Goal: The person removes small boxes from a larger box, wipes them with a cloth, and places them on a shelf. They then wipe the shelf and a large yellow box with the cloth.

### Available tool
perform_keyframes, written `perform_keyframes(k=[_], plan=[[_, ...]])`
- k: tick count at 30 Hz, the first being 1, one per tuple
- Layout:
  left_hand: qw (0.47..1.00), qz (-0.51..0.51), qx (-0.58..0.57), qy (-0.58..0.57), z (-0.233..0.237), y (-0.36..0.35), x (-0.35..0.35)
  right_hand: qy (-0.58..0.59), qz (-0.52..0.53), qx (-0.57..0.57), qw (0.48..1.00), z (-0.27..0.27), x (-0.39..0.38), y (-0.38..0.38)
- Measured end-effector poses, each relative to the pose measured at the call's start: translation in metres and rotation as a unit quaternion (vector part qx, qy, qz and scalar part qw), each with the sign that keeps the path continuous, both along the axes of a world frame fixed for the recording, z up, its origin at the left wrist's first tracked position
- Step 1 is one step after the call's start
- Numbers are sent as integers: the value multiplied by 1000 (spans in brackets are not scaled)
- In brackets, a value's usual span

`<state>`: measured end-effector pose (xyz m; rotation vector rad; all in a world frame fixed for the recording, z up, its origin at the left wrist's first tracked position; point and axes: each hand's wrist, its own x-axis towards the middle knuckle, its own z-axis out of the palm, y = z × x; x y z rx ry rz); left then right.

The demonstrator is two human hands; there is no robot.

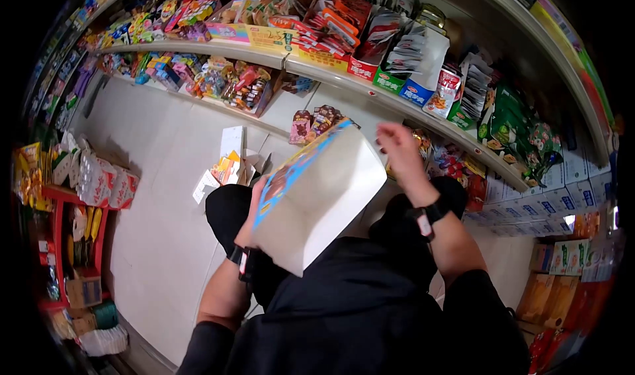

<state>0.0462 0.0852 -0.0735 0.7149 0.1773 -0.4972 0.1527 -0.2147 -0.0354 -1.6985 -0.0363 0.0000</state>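
Step in hand looks like box handling: the left hand (250, 213) has the open box (347, 176) by its near-left side, gripping fingers mostly hidden, while the box hangs tilted above the lap, white inside facing up, no contents visible. Right hand (401, 153) is just beside the far-right edge, fingers blurred, loosely curled, seemingly apart and holding nothing; a two-handed grip would call for closing them on that edge while the left steadies.
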Motion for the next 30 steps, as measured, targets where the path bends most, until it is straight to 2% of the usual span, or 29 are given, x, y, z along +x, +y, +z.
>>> perform_keyframes(k=[1, 2, 3, 4, 5, 6, 8, 9, 10, 11, 12, 13, 14, 15, 16, 18, 19, 21, 22, 24, 25, 26, 27, 28, 30], plan=[[996, -4, -62, 60, 10, -4, 3, -38, 32, -1, 999, 16, -2, -11], [996, 1, -64, 60, 10, -5, 9, -96, 60, -66, 991, 28, -4, -19], [998, -24, -37, 49, 9, -8, 18, -207, 113, -163, 958, 48, -11, -19], [998, -49, -10, 36, 6, -11, 28, -315, 162, -256, 899, 69, -20, -17], [997, -76, -7, 12, -2, -13, 36, -354, 204, -323, 854, 83, -28, -12], [995, -100, -5, -9, -3, -18, 41, -387, 246, -387, 800, 89, -37, -6], [986, -158, 48, -20, 6, -22, 46, -406, 252, -398, 783, 75, -48, -1], [981, -173, 74, -47, 11, -29, 48, -370, 270, -448, 768, 64, -48, -4], [976, -187, 112, -26, -8, -29, 53, -332, 285, -497, 749, 54, -47, -6], [960, -206, 190, -2, -2, -30, 56, -338, 253, -470, 775, 48, -45, -10], [937, -226, 266, 22, 3, -31, 59, -337, 257, -472, 774, 34, -39, -17], [923, -246, 296, -2, -19, -20, 67, -297, 230, -443, 814, 14, -33, -27], [894, -250, 372, -27, -16, -12, 74, -255, 199, -414, 851, -8, -27, -39], [878, -233, 417, -14, -20, -7, 82, -147, 196, -417, 875, -31, -20, -52], [861, -217, 460, -1, -25, -4, 90, -9, 193, -364, 911, -55, -14, -63], [832, -261, 489, -29, -28, -8, 108, 80, 161, -187, 966, -136, -2, -92], [817, -293, 492, -65, -20, -15, 113, 87, 159, -193, 964, -136, 0, -97], [794, -343, 482, -141, -16, -31, 128, 245, 48, -141, 958, -134, 11, -102], [776, -374, 477, -176, -18, -36, 135, 231, 7, -101, 968, -142, 21, -103], [741, -413, 485, -212, -34, -45, 143, 232, -46, -100, 966, -161, 49, -111], [748, -415, 477, -204, -46, -48, 144, 209, -49, -164, 963, -168, 65, -117], [689, -412, 520, -290, -63, -53, 138, 189, -50, -228, 954, -176, 76, -122], [620, -400, 560, -377, -61, -59, 140, 196, -66, -239, 949, -183, 93, -122], [583, -477, 561, -345, -58, -67, 143, 229, -46, -248, 940, -187, 108, -125], [548, -507, 544, -383, -59, -80, 133, 257, -58, -258, 929, -212, 123, -133]])
